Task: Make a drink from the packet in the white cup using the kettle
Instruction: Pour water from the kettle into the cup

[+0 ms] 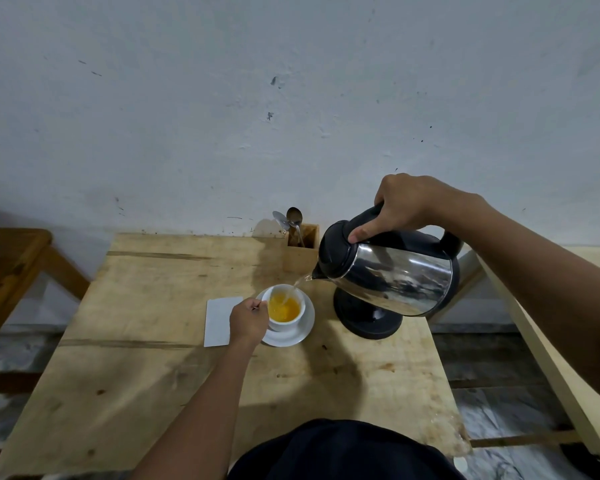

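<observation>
right hand [407,202] wrapped around the black handle of the steel electric kettle [388,268], thumb pressed on the lid edge, kettle lifted off its black base [368,318] and tilted with the spout toward 9 o'clock. thin stream of water [297,284] runs from the spout down into the white cup [286,308]. cup holds orange-yellow liquid and sits on a white saucer [303,329], near the middle of the wooden table [153,375]. left hand [248,320] closed at the cup's 9 o'clock side, touching the rim or handle area, with a small thin metallic bit showing between the fingers; cannot tell exactly what it pinches. white rectangular card or packet [219,320] lies flat on the table just beside the saucer at its 9 o'clock, partly under the left hand. kettle base stands at 3 o'clock of the cup, near it. wooden holder [302,242] at 12 o'clock of the cup against the wall, two metal spoons [290,220] standing in it, bowls up. wooden chair [18,268] at far 9 o'clock, well apart from the table items. dark clothing of the person at 6 o'clock.
</observation>
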